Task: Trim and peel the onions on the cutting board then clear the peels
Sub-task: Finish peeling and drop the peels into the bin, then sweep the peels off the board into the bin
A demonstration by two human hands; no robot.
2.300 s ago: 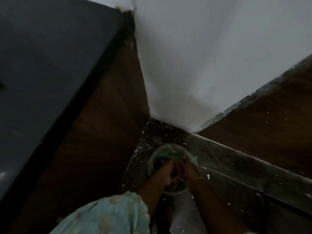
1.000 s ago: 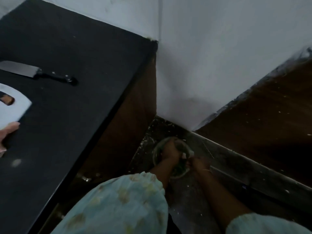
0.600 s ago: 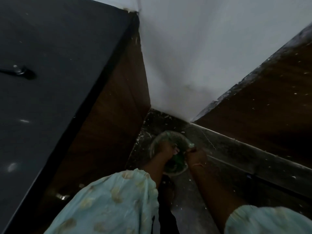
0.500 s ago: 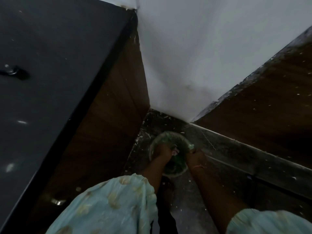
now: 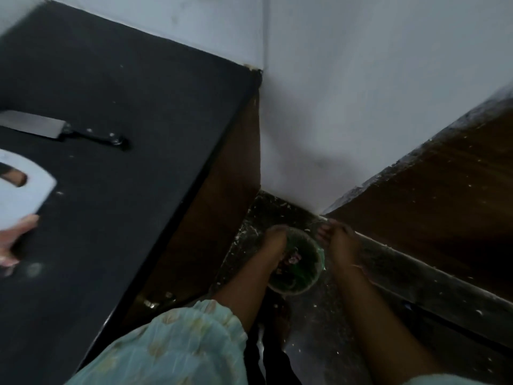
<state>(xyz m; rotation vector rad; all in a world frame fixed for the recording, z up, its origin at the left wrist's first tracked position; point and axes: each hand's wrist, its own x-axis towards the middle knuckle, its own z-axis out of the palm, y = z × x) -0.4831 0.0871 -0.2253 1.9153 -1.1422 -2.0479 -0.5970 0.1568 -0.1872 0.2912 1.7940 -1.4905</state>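
Both hands reached down to a green bin [image 5: 313, 269] on the floor: left hand [image 5: 273, 240] inside, grip unclear; right hand [image 5: 337, 238] beside it, fingers relaxed, holding nothing

Head view: looked steeply down past the counter [image 5: 116, 112] edge, toward the floor corner [image 5: 266, 212] far below.

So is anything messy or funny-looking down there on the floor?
Yes. Pale crumbs and bits lie scattered over the dark floor around the green bin in the corner, so some scraps seem to have missed it. The left hand reaches into the bin; the right hand is beside its rim.
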